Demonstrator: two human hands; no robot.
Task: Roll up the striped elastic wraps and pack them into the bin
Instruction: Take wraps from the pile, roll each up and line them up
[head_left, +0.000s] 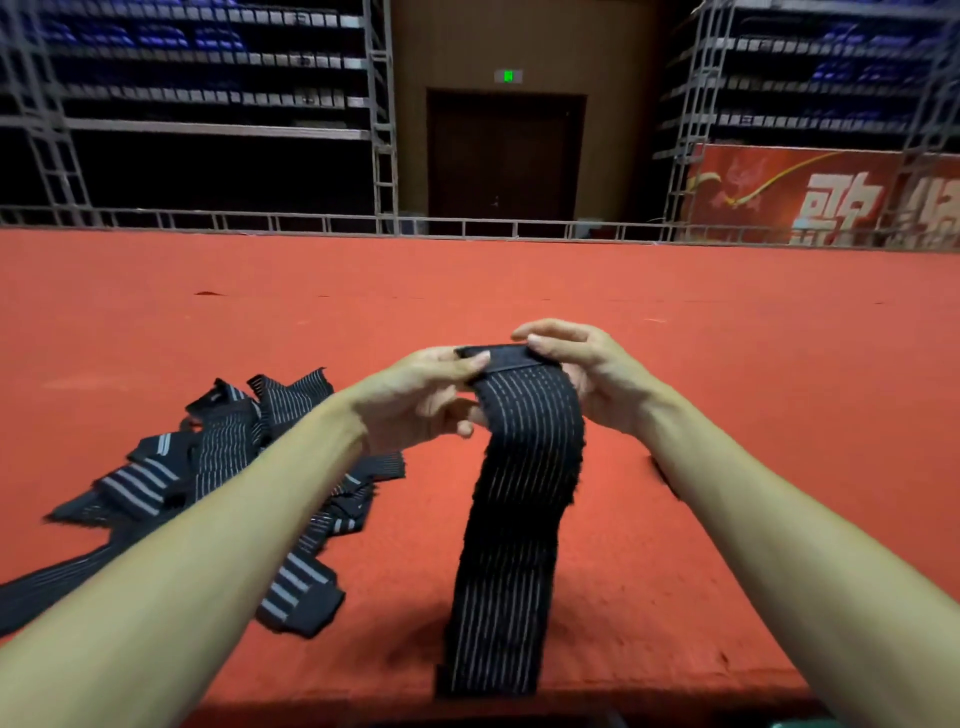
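One wrap (519, 493) is pinched at its top end by fingers (467, 362) of left hand (421, 395) and right hand (587, 374), tail hanging below them onto the bench (701, 322); first turns should be rolled tight, edges aligned.

Bright even light from above on table (701, 374); racks (208, 78) behind dim, near black. Soft shadow beneath wrap (514, 519). Green sign (508, 76) glows. Edges bowed by wide lens; slight softness.

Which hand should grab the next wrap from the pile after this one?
Probably the left hand: the pile lies on its side, partly under the left forearm. The right hand is beyond the held wrap, farther away. Both hold that wrap's top end.
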